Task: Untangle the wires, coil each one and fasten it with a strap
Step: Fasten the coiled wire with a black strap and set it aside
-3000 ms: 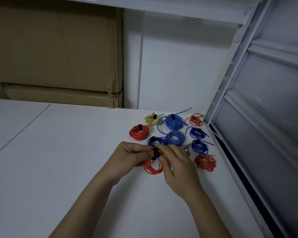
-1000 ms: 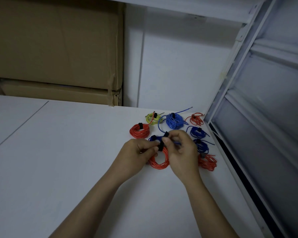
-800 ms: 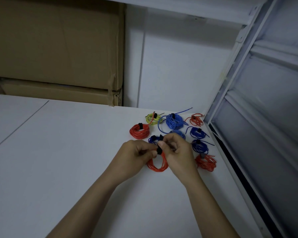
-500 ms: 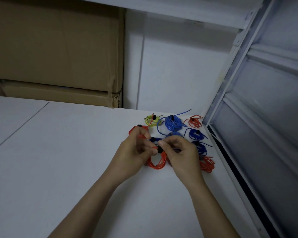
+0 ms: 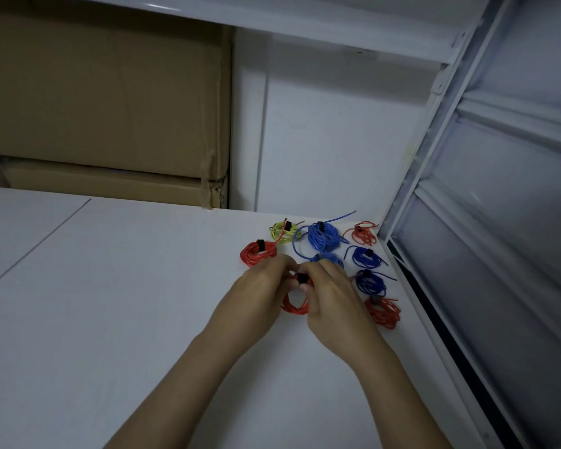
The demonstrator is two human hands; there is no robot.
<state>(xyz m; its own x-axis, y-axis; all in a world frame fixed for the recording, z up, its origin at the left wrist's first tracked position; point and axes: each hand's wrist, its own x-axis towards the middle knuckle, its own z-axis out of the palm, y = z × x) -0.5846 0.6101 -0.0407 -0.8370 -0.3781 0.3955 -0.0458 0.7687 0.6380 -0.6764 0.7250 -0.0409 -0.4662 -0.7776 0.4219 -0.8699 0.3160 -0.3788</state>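
**Two hands fasten a strap on a red wire coil**

Seen from a head camera looking down at a white table (image 5: 117, 319), a person's two bare forearms reach in from the bottom edge. The left hand (image 5: 256, 294) and right hand (image 5: 332, 301) meet over a red wire coil (image 5: 293, 306), which they hold between them just above or on the table; which of the two cannot be told. Both hands have their fingers curled, pinching the top of the coil, where a black strap (image 5: 302, 278) wraps the wire. The lower loop of the coil hangs in view between the two palms.

Behind the hands, near the table's far right corner, lie other coils, each bound with a dark strap: a red coil (image 5: 258, 254) to the left, a yellow-green coil (image 5: 284, 231), a large blue coil (image 5: 323, 236) with a loose end running out, a small red coil (image 5: 363, 233), two dark blue coils (image 5: 366, 256) (image 5: 370, 281), and an orange-red coil (image 5: 382, 311) just right of the right hand. Another blue coil (image 5: 329, 258) is partly hidden behind the fingers.

Cardboard boxes (image 5: 104, 102) stand against the wall at the back left. A white metal frame (image 5: 434, 131) rises along the right.
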